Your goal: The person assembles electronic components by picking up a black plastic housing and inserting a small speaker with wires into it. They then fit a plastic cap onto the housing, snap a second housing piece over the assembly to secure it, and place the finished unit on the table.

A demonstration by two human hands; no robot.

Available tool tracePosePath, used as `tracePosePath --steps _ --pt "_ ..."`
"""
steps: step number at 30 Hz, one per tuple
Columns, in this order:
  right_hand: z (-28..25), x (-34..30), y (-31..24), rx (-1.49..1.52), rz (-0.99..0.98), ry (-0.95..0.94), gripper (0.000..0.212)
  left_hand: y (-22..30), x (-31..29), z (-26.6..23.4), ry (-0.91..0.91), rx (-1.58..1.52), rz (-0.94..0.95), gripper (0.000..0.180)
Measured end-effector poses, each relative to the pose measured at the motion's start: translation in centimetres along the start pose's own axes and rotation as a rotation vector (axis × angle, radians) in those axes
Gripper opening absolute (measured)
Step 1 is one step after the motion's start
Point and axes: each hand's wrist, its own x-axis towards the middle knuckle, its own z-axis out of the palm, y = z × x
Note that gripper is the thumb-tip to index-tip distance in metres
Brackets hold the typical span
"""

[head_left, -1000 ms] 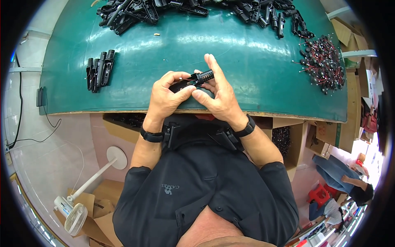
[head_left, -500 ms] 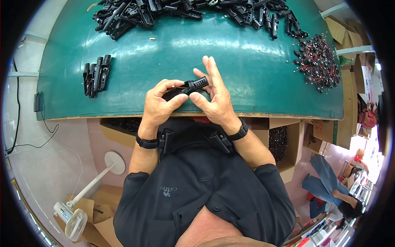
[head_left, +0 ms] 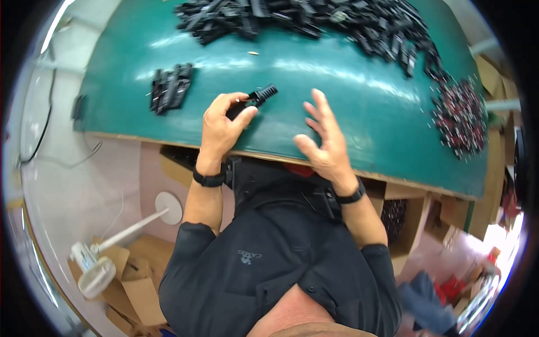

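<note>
Between its thumb and fingers, my left hand grips a black plastic housing with a ribbed round end. That ribbed end points up and to the right, over the green table. My right hand is apart from it, fingers spread, with nothing in it, above the table's near edge. Several similar black housings lie side by side on the table to the left. At the far right of the table sits a heap of small dark parts with red wires.
A large pile of black housings spreads along the far side of the green table. A small pale scrap lies before it. Below the table edge are cardboard boxes at right and a white fan at lower left.
My right hand has moved away from the black housing toward the right, leaving it in my left hand alone. The whole view has turned and shifted, blurring slightly.
</note>
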Motion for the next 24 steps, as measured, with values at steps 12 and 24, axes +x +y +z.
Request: tracePosePath --steps 12,24 --pt "-6.0 1.1 -1.9 -0.391 -0.129 -0.155 0.066 -6.1 3.9 -5.8 0.360 0.747 0.141 0.047" --pt "-36.7 0.6 3.1 -1.511 0.187 0.517 0.046 -4.1 2.8 -1.6 0.446 0.768 0.306 0.047"
